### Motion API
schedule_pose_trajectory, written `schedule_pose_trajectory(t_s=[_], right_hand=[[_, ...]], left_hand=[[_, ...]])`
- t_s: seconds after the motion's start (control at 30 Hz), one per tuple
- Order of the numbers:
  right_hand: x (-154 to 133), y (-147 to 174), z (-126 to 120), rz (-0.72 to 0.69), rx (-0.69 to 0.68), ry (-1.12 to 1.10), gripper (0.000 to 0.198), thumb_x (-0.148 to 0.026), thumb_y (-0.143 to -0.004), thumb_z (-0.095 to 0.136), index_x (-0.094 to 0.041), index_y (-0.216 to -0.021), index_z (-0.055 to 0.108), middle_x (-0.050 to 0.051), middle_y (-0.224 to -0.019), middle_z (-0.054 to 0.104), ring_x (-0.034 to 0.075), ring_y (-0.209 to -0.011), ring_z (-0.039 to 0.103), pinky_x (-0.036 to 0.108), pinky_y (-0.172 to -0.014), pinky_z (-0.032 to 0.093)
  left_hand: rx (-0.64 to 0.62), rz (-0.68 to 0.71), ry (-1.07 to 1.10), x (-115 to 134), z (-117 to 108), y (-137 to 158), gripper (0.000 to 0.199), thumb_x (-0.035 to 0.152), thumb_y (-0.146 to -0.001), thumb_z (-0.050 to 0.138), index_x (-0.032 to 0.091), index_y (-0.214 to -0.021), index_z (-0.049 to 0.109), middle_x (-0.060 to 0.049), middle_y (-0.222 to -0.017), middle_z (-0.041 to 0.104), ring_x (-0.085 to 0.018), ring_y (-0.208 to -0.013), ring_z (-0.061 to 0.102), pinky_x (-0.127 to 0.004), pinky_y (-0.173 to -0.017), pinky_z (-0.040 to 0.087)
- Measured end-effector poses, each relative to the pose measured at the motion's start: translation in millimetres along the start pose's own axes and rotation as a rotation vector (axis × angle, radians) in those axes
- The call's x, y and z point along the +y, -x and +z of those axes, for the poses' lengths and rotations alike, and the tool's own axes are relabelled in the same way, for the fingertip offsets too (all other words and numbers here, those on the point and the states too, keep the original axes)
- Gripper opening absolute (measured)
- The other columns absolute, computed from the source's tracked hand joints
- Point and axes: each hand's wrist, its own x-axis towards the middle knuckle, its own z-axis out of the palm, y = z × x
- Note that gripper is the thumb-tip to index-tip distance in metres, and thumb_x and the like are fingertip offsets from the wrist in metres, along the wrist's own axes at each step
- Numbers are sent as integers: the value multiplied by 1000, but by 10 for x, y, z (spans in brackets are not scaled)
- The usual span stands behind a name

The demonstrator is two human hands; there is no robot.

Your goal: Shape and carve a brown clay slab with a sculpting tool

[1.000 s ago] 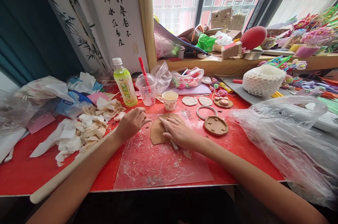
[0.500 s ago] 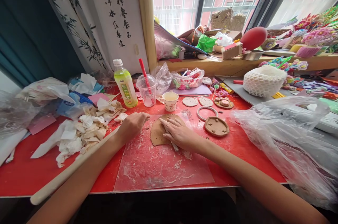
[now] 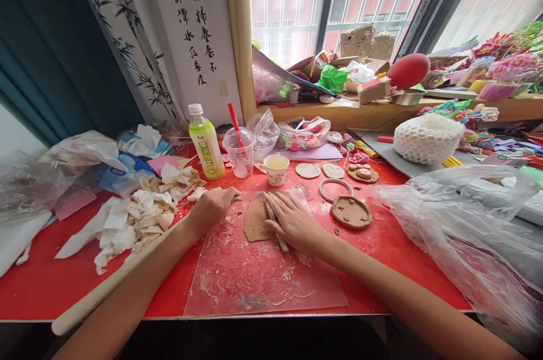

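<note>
My right hand point(image 3: 292, 221) lies with its fingers stretched out over a short grey stick point(image 3: 283, 244), on a flat brown clay slab point(image 3: 257, 221). Palm and thumb cover much of the stick. The slab rests on a clear plastic mat point(image 3: 237, 281) smeared with clay. My left hand point(image 3: 214, 207) is closed, fingers bent together, at the mat's upper left edge beside the slab; whatever is inside it, if anything, is hidden. Under my left forearm runs a long wooden rolling pin point(image 3: 102, 289), its far end hidden by the arm.
Beyond the slab stand a paper cup point(image 3: 275, 170), a plastic cup with a red straw point(image 3: 240, 156) and a green drink bottle point(image 3: 206, 145). To the right lie a ring point(image 3: 323, 193), a round clay piece point(image 3: 351, 213) and a plastic bag point(image 3: 458, 224). Crumpled tissues point(image 3: 139, 218) lie left.
The camera view has shifted slightly, so the scene sits a little lower. My right hand has moved slightly on the stick, baring more of it between the fingers. My left hand remains closed.
</note>
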Motion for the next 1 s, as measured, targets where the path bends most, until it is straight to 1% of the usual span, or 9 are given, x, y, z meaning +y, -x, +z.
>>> schedule_pose_trajectory(t_s=[0.17, 0.33, 0.47, 0.53, 0.63, 0.7, 0.8, 0.9, 1.0], right_hand=[[-12, 1, -41, 53, 7, -9, 63, -45, -90, 35, -8, -140, 30, 15, -143, 36, 28, -133, 28, 46, -109, 22], [-15, 4, -104, 78, 19, -25, 65, -43, -88, 40, -7, -141, 27, 14, -145, 34, 29, -133, 28, 45, -109, 23], [39, 7, -99, 80, 27, -60, 65, -41, -89, 38, -7, -142, 24, 15, -144, 35, 28, -132, 32, 46, -107, 28], [99, 1, -104, 79, 42, -78, 61, -37, -91, 34, -7, -143, 22, 17, -142, 37, 28, -130, 34, 48, -105, 30], [220, -8, -159, 58, 59, -108, 55, -25, -92, 30, -7, -143, 21, 20, -135, 46, 28, -124, 43, 49, -98, 36], [292, -12, -218, -4, 41, -137, 52, -19, -90, 33, -13, -142, 27, 16, -128, 53, 25, -117, 49, 46, -94, 41], [345, -27, -274, -128, -3, -179, 44, -19, -89, 40, -21, -132, 44, 9, -122, 59, 20, -111, 55, 39, -93, 43], [337, -54, -234, -204, -12, -198, 32, -24, -88, 45, -19, -117, 58, 9, -116, 63, 20, -109, 56, 38, -95, 43], [312, -72, -141, -238, 12, -210, 29, -21, -89, 43, -18, -112, 61, 9, -121, 60, 20, -118, 50, 40, -100, 38]], left_hand=[[-10, -12, 19, 17, -44, -32, 19, 20, -95, 35, 15, -84, 50, 0, -67, 53, -12, -59, 48, -23, -57, 37], [-57, 8, 20, 26, -13, -40, 17, 25, -94, 38, 14, -88, 50, -3, -77, 54, -13, -67, 52, -24, -61, 41], [-97, 49, 35, 8, -7, -16, 21, 12, -92, 32, 13, -101, 51, -5, -82, 57, -14, -75, 56, -25, -68, 44], [-103, 51, 36, -6, -13, -4, 28, 6, -88, 32, 12, -107, 51, -6, -86, 59, -15, -77, 57, -26, -68, 45], [-96, 28, 38, -24, -32, 2, 34, -1, -80, 33, 14, -103, 54, -5, -82, 61, -16, -71, 56, -26, -62, 43], [-80, 2, 43, -30, -51, -4, 34, -1, -77, 35, 15, -99, 55, -4, -78, 61, -15, -67, 55, -26, -59, 41], [-49, -27, 39, -28, -78, -11, 30, 0, -77, 36, 14, -97, 54, -2, -75, 61, -14, -61, 52, -26, -57, 39], [-36, -1, 15, -13, -86, -9, 27, 2, -78, 37, 14, -96, 54, -1, -68, 58, -15, -57, 49, -27, -54, 35], [-40, 72, -5, 9, -77, -4, 26, 4, -79, 36, 14, -94, 55, -1, -64, 55, -15, -55, 48, -27, -52, 33]])
